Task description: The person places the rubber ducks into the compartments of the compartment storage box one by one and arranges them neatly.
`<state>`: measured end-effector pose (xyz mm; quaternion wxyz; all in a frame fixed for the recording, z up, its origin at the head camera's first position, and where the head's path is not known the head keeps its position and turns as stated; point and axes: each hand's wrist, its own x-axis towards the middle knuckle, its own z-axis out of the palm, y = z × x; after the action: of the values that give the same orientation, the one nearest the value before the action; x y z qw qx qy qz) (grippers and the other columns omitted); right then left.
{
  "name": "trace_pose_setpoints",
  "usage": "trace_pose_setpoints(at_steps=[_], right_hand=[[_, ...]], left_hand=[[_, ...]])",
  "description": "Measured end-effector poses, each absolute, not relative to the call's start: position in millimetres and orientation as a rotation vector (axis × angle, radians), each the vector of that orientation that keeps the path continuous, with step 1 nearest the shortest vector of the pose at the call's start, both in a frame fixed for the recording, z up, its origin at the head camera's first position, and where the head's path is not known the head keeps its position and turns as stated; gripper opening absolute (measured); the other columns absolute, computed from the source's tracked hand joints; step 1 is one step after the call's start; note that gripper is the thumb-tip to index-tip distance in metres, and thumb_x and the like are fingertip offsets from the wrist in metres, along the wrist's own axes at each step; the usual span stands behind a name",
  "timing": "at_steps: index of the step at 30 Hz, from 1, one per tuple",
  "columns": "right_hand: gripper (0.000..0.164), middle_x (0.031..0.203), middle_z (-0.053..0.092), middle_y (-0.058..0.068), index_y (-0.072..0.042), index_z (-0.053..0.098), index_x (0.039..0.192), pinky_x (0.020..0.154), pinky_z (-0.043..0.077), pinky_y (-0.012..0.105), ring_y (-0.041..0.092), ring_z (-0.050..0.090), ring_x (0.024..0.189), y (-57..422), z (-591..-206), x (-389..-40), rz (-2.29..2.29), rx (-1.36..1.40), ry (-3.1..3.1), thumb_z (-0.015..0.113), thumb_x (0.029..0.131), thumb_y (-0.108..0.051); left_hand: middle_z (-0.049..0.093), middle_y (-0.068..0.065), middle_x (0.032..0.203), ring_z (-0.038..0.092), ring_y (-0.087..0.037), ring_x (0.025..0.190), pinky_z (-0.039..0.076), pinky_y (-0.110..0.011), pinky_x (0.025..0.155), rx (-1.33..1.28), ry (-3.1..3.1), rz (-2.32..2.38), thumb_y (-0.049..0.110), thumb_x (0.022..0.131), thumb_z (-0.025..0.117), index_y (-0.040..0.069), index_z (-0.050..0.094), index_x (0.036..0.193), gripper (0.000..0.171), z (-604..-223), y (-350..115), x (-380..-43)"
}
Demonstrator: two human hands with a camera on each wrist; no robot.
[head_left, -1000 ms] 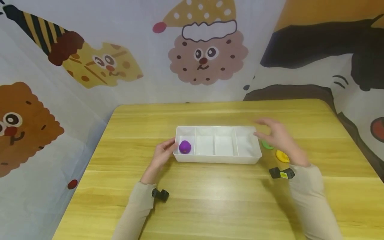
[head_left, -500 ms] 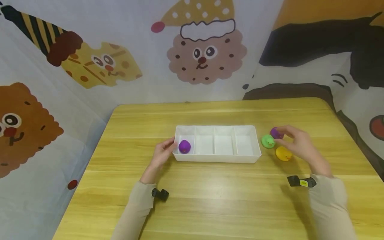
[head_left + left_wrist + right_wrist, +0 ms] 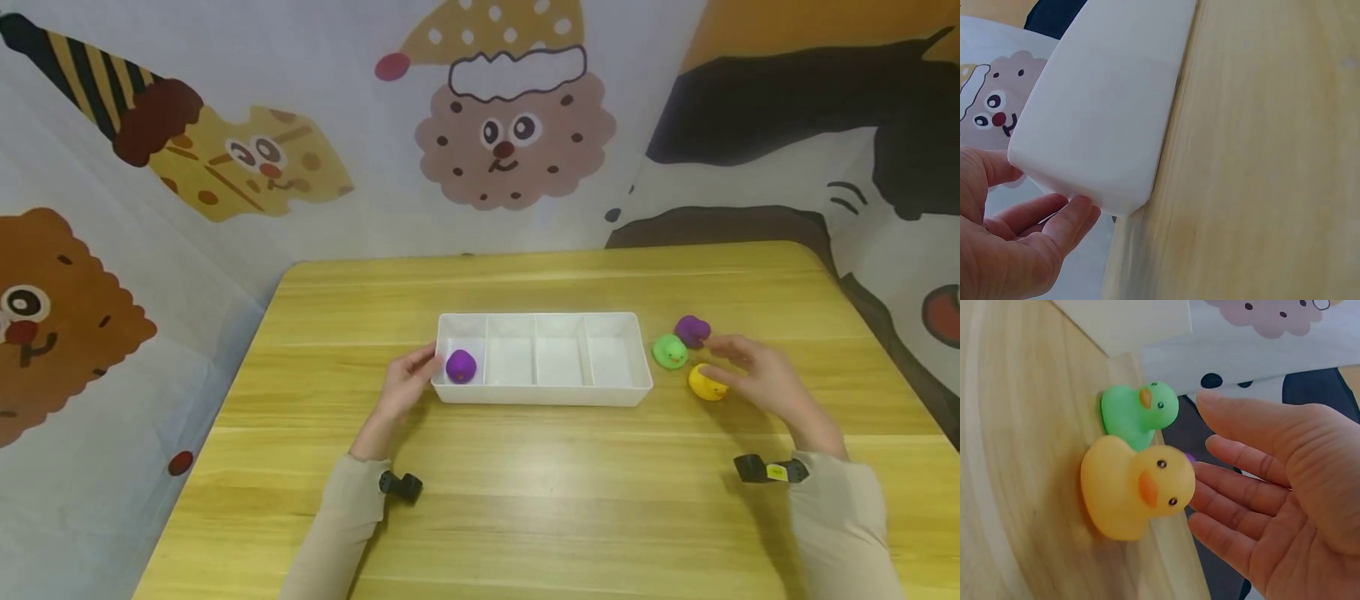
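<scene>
A white four-compartment tray (image 3: 546,393) stands on the table, with a purple ball-like toy (image 3: 461,367) in its leftmost compartment. My left hand (image 3: 406,385) holds the tray's left end; in the left wrist view the thumb meets the rim and the fingertips (image 3: 1079,206) touch the end wall. Right of the tray sit a green rubber duck (image 3: 670,352), a purple rubber duck (image 3: 693,331) and a yellow rubber duck (image 3: 707,383). My right hand (image 3: 765,381) hovers beside the yellow duck, fingers spread and nothing held. The right wrist view has the yellow duck (image 3: 1122,487) in front of the green one (image 3: 1132,412).
The wooden table (image 3: 525,500) extends in front of the tray and to both sides. Behind its far edge hangs a cloth (image 3: 360,225) printed with cartoon figures.
My right hand has moved from over the tray's right end to the ducks, then slightly back towards me. The purple duck now shows more fully. The left hand stays put on the tray.
</scene>
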<state>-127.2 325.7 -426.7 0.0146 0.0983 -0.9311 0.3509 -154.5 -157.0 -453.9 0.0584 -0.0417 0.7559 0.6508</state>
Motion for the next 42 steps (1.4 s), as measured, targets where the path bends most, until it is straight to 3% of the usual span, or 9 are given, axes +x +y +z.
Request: trace_pose_setpoints(at_steps=[3, 5, 8, 12, 22, 26, 29, 40, 42], right_hand=[[0.05, 0.118, 0.055, 0.032, 0.009, 0.052, 0.122, 0.089, 0.048, 0.043, 0.051, 0.051, 0.107, 328.6, -428.6, -126.3, 1.103, 0.298, -2.942, 0.071, 0.085, -0.02], [0.052, 0.12, 0.054, 0.033, 0.009, 0.051, 0.124, 0.086, 0.048, 0.047, 0.052, 0.051, 0.107, 330.0, -429.2, -125.3, 1.121, 0.302, -2.959, 0.07, 0.085, -0.02], [0.054, 0.122, 0.053, 0.033, 0.009, 0.049, 0.126, 0.086, 0.05, 0.026, 0.051, 0.051, 0.108, 331.3, -430.7, -123.5, 1.162, 0.312, -2.967, 0.07, 0.086, -0.02], [0.054, 0.125, 0.052, 0.03, 0.007, 0.049, 0.127, 0.078, 0.036, 0.0, 0.049, 0.051, 0.109, 332.6, -434.5, -121.7, 1.192, 0.329, -2.967, 0.07, 0.085, -0.021], [0.049, 0.124, 0.053, 0.029, 0.008, 0.05, 0.126, 0.081, 0.043, 0.005, 0.047, 0.05, 0.11, 336.4, -443.4, -121.0, 1.208, 0.381, -2.976, 0.068, 0.086, -0.015], [0.046, 0.121, 0.056, 0.028, 0.008, 0.052, 0.123, 0.082, 0.042, 0.004, 0.012, 0.056, 0.107, 338.5, -446.0, -121.7, 1.206, 0.409, -2.957, 0.069, 0.085, -0.011], [0.045, 0.12, 0.057, 0.028, 0.007, 0.054, 0.122, 0.08, 0.039, 0.001, -0.012, 0.045, 0.1, 339.2, -448.1, -122.3, 1.213, 0.406, -2.947, 0.07, 0.084, -0.009], [0.045, 0.118, 0.058, 0.028, 0.006, 0.055, 0.121, 0.076, 0.044, 0.004, 0.0, 0.054, 0.1, 339.7, -448.6, -122.6, 1.203, 0.37, -2.979, 0.071, 0.084, -0.014], [0.045, 0.118, 0.057, 0.029, 0.006, 0.055, 0.121, 0.074, 0.046, 0.005, 0.017, 0.059, 0.103, 339.0, -448.3, -122.7, 1.211, 0.362, -2.985, 0.071, 0.084, -0.015]], left_hand=[[0.052, -0.019, 0.132, 0.049, -0.032, 0.122, 0.044, -0.037, 0.099, -0.125, 2.3, 1.969, 0.009, 0.092, 0.059, -0.003, 0.053, 0.128, 0.038, -454.3, -157.3, -154.7], [0.052, -0.019, 0.132, 0.049, -0.031, 0.122, 0.045, -0.037, 0.099, -0.13, 2.304, 1.968, 0.009, 0.092, 0.059, -0.003, 0.054, 0.128, 0.038, -454.6, -157.6, -154.7], [0.052, -0.018, 0.133, 0.049, -0.031, 0.122, 0.045, -0.037, 0.099, -0.139, 2.306, 1.965, 0.009, 0.092, 0.058, -0.002, 0.054, 0.128, 0.038, -454.4, -157.7, -154.7], [0.052, -0.018, 0.132, 0.049, -0.03, 0.123, 0.044, -0.038, 0.1, -0.15, 2.301, 1.966, 0.008, 0.092, 0.058, -0.002, 0.054, 0.127, 0.037, -454.2, -157.6, -154.8], [0.052, -0.021, 0.131, 0.049, -0.033, 0.122, 0.043, -0.038, 0.101, -0.125, 2.303, 1.972, 0.008, 0.092, 0.058, -0.005, 0.053, 0.127, 0.037, -454.5, -157.3, -154.5], [0.053, -0.022, 0.129, 0.051, -0.033, 0.119, 0.044, -0.036, 0.099, -0.112, 2.317, 1.979, 0.008, 0.092, 0.058, -0.006, 0.053, 0.126, 0.037, -453.6, -156.7, -153.7], [0.054, -0.021, 0.129, 0.051, -0.032, 0.119, 0.044, -0.035, 0.099, -0.117, 2.314, 1.977, 0.008, 0.092, 0.058, -0.006, 0.054, 0.126, 0.037, -452.7, -156.7, -153.0], [0.05, -0.022, 0.133, 0.047, -0.034, 0.123, 0.042, -0.038, 0.102, -0.114, 2.299, 1.944, 0.011, 0.093, 0.058, -0.006, 0.051, 0.129, 0.04, -452.5, -158.8, -154.7], [0.05, -0.022, 0.133, 0.048, -0.033, 0.123, 0.042, -0.038, 0.101, -0.109, 2.306, 1.949, 0.012, 0.093, 0.058, -0.005, 0.051, 0.129, 0.04, -453.4, -158.8, -154.6]])
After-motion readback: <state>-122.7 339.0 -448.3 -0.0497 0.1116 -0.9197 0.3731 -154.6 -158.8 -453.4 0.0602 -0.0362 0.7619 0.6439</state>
